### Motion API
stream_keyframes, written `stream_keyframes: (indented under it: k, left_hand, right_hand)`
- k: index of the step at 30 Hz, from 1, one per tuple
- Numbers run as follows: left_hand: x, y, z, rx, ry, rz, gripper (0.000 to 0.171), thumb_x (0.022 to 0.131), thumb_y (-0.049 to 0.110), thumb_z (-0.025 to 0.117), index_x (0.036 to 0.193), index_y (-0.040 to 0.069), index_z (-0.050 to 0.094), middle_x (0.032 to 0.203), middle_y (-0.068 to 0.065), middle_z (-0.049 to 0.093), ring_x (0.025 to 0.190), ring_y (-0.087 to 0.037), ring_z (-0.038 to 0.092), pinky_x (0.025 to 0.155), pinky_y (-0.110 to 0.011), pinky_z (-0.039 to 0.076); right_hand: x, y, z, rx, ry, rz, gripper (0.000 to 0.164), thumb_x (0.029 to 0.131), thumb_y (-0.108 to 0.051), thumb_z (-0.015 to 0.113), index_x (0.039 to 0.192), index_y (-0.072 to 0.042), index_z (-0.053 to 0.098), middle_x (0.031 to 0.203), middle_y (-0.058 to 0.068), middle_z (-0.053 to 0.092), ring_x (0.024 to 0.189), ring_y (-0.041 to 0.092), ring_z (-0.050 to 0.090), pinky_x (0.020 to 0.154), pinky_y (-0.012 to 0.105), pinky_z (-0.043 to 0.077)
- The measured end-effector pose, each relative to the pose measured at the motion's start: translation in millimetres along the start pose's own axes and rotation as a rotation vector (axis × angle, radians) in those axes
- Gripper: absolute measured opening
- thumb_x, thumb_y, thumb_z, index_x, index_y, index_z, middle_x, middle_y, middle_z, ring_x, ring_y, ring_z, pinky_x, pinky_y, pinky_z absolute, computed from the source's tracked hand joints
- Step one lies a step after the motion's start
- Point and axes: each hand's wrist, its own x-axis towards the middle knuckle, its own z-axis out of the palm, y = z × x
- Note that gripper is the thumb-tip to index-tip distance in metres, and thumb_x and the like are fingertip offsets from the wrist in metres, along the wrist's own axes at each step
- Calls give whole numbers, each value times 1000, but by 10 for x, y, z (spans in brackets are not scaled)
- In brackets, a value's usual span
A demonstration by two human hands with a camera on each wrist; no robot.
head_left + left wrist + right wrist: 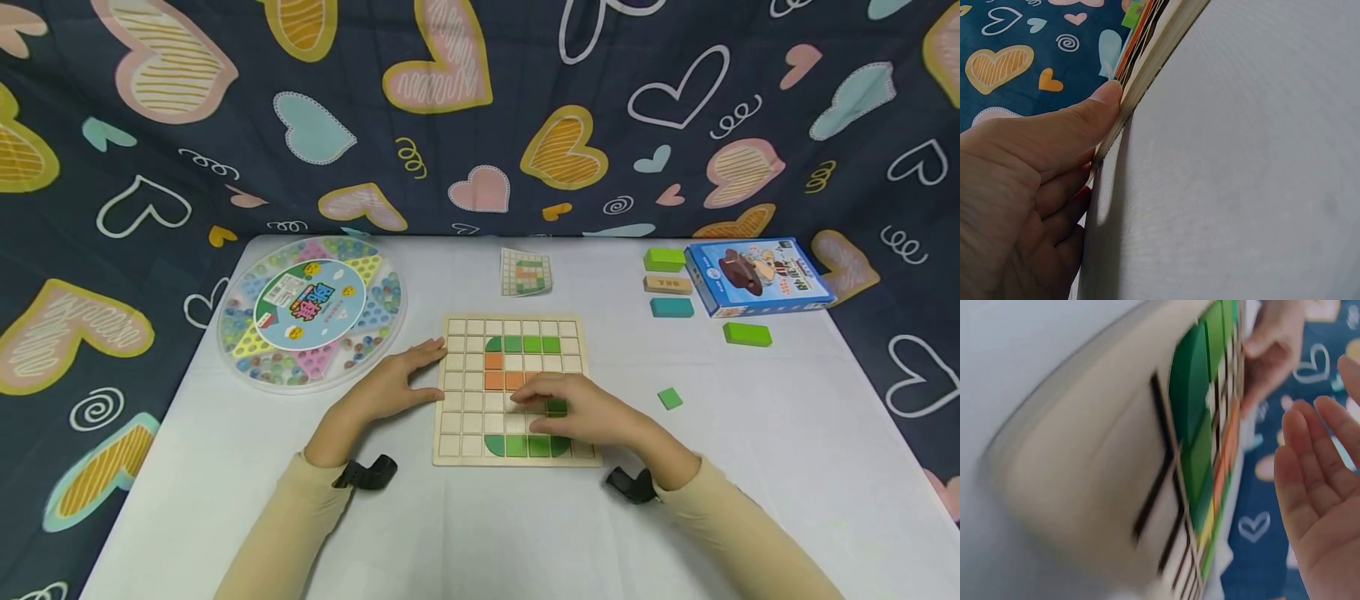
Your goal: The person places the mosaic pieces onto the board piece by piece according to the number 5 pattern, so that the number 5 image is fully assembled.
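Observation:
A square wooden grid board (452,400) lies on the table, with green, dark green and orange tiles set in some of its squares. My left hand (393,382) rests at the board's left edge; in the left wrist view its thumb (1100,103) touches that edge, fingers extended along the side. Over the board's middle right is my right hand (581,408), covering some squares. The right wrist view shows this hand's fingers (1310,469) spread and loosely straight, holding nothing. One loose green tile (671,398) lies right of the board.
Behind the board stands a pattern card (527,273). A round game board with marbles (311,312) is at the back left. Several coloured blocks (672,307) sit at the back right beside a blue box (759,277). A heart-patterned cloth (480,150) hangs behind the table.

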Motion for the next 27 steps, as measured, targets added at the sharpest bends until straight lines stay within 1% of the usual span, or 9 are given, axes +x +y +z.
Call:
stream_keyframes:
  k: [4,9,13,16,18,21,23,25,27]
  left_hand:
    - [4,-2,3,2,3,10,68,83,34,73,139,6,47,152,-7,35,141,-27,31,116,-43,28]
    - [1,3,5,-1,4,9,68,83,34,72,139,6,47,152,-6,35,141,-27,30,116,-43,27]
    - [-9,14,1,-2,10,18,68,82,33,73,139,6,48,151,-7,36,141,-28,31,115,-45,28]
    - [-12,17,1,-4,14,25,68,81,33,74,139,5,48,151,-8,36,140,-28,32,115,-45,28]
    - [-11,15,4,-8,15,29,68,81,33,74,138,5,48,151,-8,36,140,-28,32,115,-45,28]
    - [-7,9,8,-12,13,21,69,82,34,73,139,6,48,151,-7,36,141,-27,31,115,-43,28]
    - [-7,6,8,-12,10,15,69,82,34,73,139,6,48,151,-6,35,141,-26,31,116,-43,28]
    - [-8,6,7,-10,7,4,69,82,35,73,139,7,48,151,-5,35,141,-25,30,116,-42,28]
    - [-7,7,3,-6,9,8,69,82,35,73,139,6,47,151,-6,35,141,-25,30,116,-42,28]
  right_hand:
    - [-249,59,-146,-12,81,44,38,85,-14,70,122,-9,62,121,4,64,110,19,60,95,40,50]
    - [-596,227,-349,-72,180,104,40,85,-15,71,124,-10,61,123,2,64,114,14,57,97,34,49]
    - [-852,374,-515,-81,242,150,41,85,-13,70,124,-8,60,123,5,64,114,3,55,97,20,46]
    - [-1016,489,-619,-77,288,190,40,85,-13,70,124,-8,60,123,7,63,112,-6,52,95,9,41]
    - [-1111,570,-676,-84,311,227,40,86,-15,70,124,-9,60,123,8,63,111,-10,50,94,6,39]
    - [-1221,690,-748,-83,313,301,39,88,-20,68,125,-10,60,125,8,63,109,-14,48,92,5,38]
    - [-1274,759,-787,-76,289,345,40,89,-23,67,126,-10,59,126,10,62,108,-15,48,89,8,42]
    - [-1309,820,-815,-68,259,369,41,90,-24,66,127,-9,59,128,12,61,108,-16,47,87,9,44]
    - [-1329,867,-830,-60,236,378,41,90,-23,65,127,-7,58,128,14,60,108,-16,46,87,9,45]
